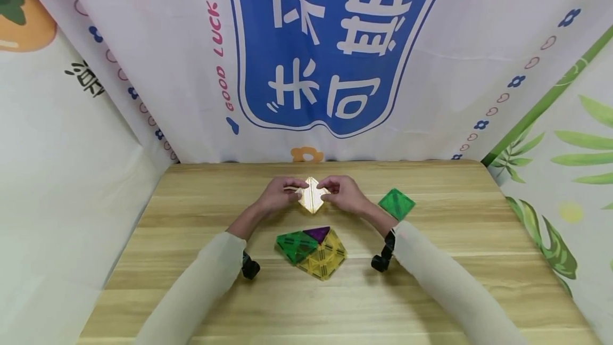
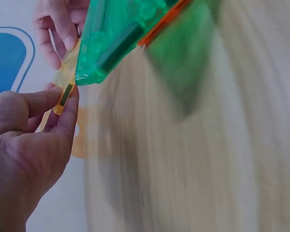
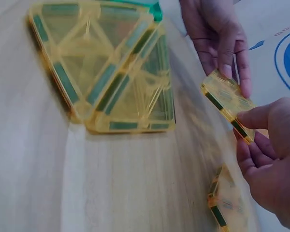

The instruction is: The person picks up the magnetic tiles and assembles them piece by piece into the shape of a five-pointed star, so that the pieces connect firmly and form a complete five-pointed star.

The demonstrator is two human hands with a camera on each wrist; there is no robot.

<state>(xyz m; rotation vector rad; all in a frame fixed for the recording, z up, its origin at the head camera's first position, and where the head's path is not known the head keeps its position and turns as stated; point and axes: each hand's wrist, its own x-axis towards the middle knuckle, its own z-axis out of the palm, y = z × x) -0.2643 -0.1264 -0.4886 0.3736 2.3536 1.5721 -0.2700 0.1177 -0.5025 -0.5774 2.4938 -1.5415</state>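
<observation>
Near the middle of the worktop's (image 1: 311, 313) far edge, the left hand (image 1: 280, 194) and right hand (image 1: 346, 194), each closed to a narrow gap, pinch opposite sides of a yellow tile piece (image 1: 312, 196) between thumb and fingers (glare renders it nearly white in the head view). Nearer the front edge lie touching green pieces (image 1: 296, 246), a purple piece (image 1: 318, 234) and yellow pieces (image 1: 324, 260). A separate green tile (image 1: 396, 204) lies toward the right edge, beside the right forearm.
</observation>
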